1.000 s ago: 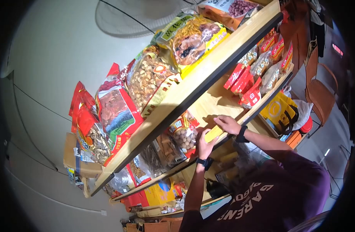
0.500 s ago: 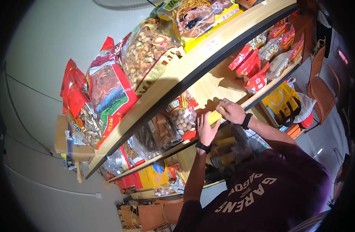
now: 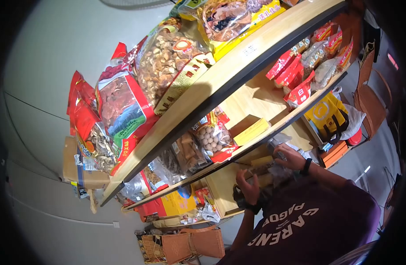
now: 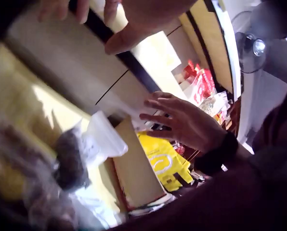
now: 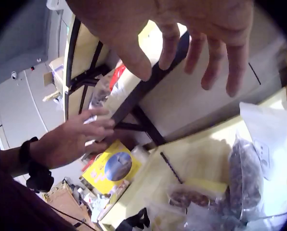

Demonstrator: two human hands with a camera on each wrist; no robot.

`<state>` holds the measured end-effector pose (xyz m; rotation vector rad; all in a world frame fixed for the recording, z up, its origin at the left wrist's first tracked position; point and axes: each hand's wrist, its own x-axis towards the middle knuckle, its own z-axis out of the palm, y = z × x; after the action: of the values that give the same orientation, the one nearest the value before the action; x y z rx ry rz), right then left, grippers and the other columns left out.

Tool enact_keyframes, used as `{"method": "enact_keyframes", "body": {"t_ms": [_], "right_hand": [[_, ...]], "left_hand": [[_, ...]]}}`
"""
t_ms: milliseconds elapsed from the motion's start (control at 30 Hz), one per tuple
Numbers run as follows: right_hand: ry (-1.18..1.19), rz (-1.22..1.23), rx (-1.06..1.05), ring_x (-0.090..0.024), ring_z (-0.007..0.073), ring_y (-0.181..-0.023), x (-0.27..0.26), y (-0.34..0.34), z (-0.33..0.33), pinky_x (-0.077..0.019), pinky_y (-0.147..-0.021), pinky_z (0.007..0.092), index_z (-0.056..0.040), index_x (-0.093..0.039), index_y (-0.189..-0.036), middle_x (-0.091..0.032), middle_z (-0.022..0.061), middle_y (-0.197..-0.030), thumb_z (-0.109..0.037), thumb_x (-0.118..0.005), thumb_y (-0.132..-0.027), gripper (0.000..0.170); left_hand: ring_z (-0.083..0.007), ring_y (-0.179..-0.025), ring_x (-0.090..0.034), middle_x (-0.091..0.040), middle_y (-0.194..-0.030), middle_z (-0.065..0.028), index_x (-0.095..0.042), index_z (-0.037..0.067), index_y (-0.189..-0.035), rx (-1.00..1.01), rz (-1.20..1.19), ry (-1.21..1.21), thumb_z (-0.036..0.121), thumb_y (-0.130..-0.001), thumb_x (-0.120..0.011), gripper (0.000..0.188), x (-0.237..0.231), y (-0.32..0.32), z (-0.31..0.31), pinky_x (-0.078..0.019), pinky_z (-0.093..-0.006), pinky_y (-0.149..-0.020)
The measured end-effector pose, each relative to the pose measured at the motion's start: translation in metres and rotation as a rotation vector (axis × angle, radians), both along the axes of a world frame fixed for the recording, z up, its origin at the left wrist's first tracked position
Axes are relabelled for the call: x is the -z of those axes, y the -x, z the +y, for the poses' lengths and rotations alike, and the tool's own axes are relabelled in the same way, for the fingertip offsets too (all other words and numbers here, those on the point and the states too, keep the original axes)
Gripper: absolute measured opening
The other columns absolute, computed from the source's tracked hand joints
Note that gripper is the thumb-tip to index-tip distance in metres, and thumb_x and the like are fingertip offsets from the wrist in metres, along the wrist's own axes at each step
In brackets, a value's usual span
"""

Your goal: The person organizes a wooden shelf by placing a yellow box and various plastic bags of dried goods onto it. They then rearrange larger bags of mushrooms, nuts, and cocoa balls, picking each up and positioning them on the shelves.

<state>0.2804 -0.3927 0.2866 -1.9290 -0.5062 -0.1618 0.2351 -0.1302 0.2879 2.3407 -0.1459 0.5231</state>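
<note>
The yellow box [image 3: 252, 131] lies on the shelf [image 3: 251, 102], and no hand holds it, so setting it down looks done. A bag of nuts [image 3: 210, 138] is just beside the box. The left hand [image 5: 73, 142] and right hand [image 4: 189, 125] are below the box, fingers spread wide, holding nothing. Loose bags [image 5: 245, 180] lie below it too; they may be the part left.

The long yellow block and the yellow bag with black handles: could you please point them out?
Long yellow block [image 3: 252, 131]: head view, middle of its long side.
Yellow bag with black handles [image 3: 323, 114]: head view, its printed front.
</note>
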Motion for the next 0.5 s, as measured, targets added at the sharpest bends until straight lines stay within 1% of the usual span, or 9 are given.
{"method": "enact_keyframes", "body": {"t_ms": [67,100,133,200,300,333,367,400,500], "right_hand": [[0.031,0.163,-0.023,-0.058,0.0349,-0.112,0.022,0.008,0.003,-0.0485,-0.095,0.042,-0.0065,-0.058,-0.114,-0.058,0.0164,-0.114,-0.017,-0.071,-0.089,0.03],[0.047,0.244,-0.038,-0.058,0.035,-0.112,0.029,0.011,0.006,-0.0487,-0.094,0.0424,-0.0066,-0.057,-0.115,-0.058,0.0166,-0.113,-0.017,-0.07,-0.089,0.031],[0.079,0.275,-0.087,-0.058,0.0378,-0.113,0.033,0.014,0.008,-0.0482,-0.097,0.0433,-0.0073,-0.056,-0.12,-0.059,0.018,-0.115,-0.019,-0.07,-0.089,0.036],[0.091,0.29,-0.177,-0.058,0.0384,-0.114,0.051,0.015,0.02,-0.0477,-0.099,0.0439,-0.0082,-0.057,-0.123,-0.06,0.0183,-0.118,-0.02,-0.07,-0.088,0.039],[0.196,0.326,-0.306,-0.058,0.0396,-0.116,0.091,0.01,0.043,-0.0469,-0.101,0.0461,-0.0089,-0.057,-0.127,-0.06,0.0194,-0.124,-0.022,-0.068,-0.087,0.044],[0.251,0.352,-0.339,-0.058,0.0396,-0.116,0.099,0.005,0.053,-0.0466,-0.102,0.0466,-0.0086,-0.057,-0.127,-0.06,0.0197,-0.124,-0.022,-0.067,-0.087,0.044],[0.304,0.371,-0.37,-0.059,0.0395,-0.116,0.106,0.0,0.06,-0.0464,-0.102,0.047,-0.0083,-0.057,-0.128,-0.06,0.0201,-0.125,-0.023,-0.066,-0.087,0.044],[0.388,0.373,-0.334,-0.058,0.0394,-0.117,0.104,-0.004,0.068,-0.0453,-0.104,0.0474,-0.0071,-0.058,-0.129,-0.06,0.0201,-0.126,-0.02,-0.065,-0.086,0.046],[0.355,0.077,-0.28,-0.058,0.0382,-0.118,0.176,-0.039,0.095,-0.0453,-0.104,0.0468,-0.0065,-0.058,-0.129,-0.06,0.0198,-0.127,-0.02,-0.065,-0.085,0.046]], "left_hand": [[-0.0367,-0.128,-0.048,-0.053,-0.131,-0.0211,-0.051,0.0,-0.128,-0.015,0.173,0.082,0.019,-0.088,-0.074,0.05,0.057,0.036,0.019,-0.0359,-0.0471,-0.11],[-0.0356,-0.127,-0.048,-0.053,-0.13,-0.0205,-0.051,0.0,-0.128,-0.027,0.259,0.124,0.021,-0.088,-0.074,0.051,0.074,0.047,0.026,-0.0362,-0.0465,-0.109],[-0.033,-0.123,-0.051,-0.055,-0.128,-0.0189,-0.053,0.0,-0.127,0.02,0.277,0.104,0.021,-0.09,-0.073,0.047,0.082,0.055,0.033,-0.039,-0.0447,-0.107],[-0.0279,-0.116,-0.057,-0.06,-0.123,-0.0158,-0.057,0.001,-0.123,0.108,0.321,0.074,0.021,-0.093,-0.07,0.039,0.095,0.08,0.04,-0.0445,-0.0412,-0.101],[-0.0193,-0.103,-0.064,-0.067,-0.112,-0.0102,-0.064,0.003,-0.114,0.125,0.844,0.451,0.018,-0.096,-0.067,0.024,0.087,0.086,0.046,-0.0506,-0.0338,-0.09],[-0.0142,-0.096,-0.065,-0.07,-0.105,-0.0068,-0.067,0.003,-0.11,0.134,0.738,0.412,0.014,-0.098,-0.065,0.017,0.085,0.086,0.043,-0.0524,-0.0298,-0.083],[-0.0143,-0.097,-0.065,-0.07,-0.105,-0.0068,-0.067,0.003,-0.111,0.133,0.741,0.421,0.015,-0.098,-0.065,0.018,0.082,0.086,0.04,-0.0521,-0.0299,-0.084],[-0.0144,-0.098,-0.065,-0.07,-0.105,-0.0068,-0.067,0.003,-0.111,0.134,0.742,0.426,0.015,-0.098,-0.065,0.018,0.08,0.084,0.041,-0.0518,-0.03,-0.084],[-0.0157,-0.1,-0.067,-0.071,-0.107,-0.0078,-0.067,0.003,-0.112,0.153,0.715,0.416,0.016,-0.098,-0.065,0.02,0.07,0.078,0.038,-0.0511,-0.0299,-0.086]]}}
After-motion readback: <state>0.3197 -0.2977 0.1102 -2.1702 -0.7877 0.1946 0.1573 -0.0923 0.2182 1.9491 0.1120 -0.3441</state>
